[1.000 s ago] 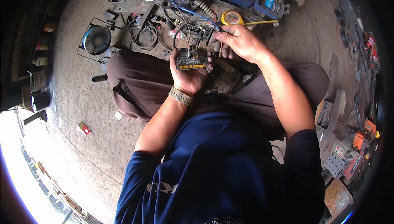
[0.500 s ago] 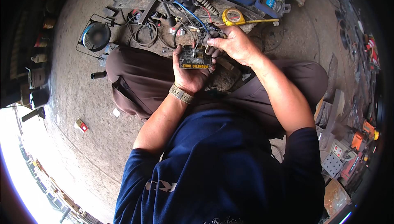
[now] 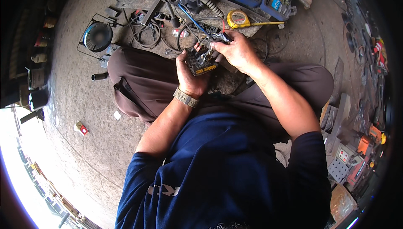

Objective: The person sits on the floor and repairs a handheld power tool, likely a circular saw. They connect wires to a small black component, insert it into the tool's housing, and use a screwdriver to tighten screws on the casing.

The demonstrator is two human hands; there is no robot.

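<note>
Concrete floor (image 3: 79, 103); left hand (image 3: 191, 76) half hides a black box (image 3: 200, 64).

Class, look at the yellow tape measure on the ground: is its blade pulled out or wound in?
Pulled out: the tape measure has a yellow blade extending rightward.

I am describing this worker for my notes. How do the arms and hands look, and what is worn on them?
Both forearms are bare. Dark navy short sleeves cover the upper arms. The left hand has a tan metal-link wristwatch at its wrist; the right hand wears no glove.
</note>
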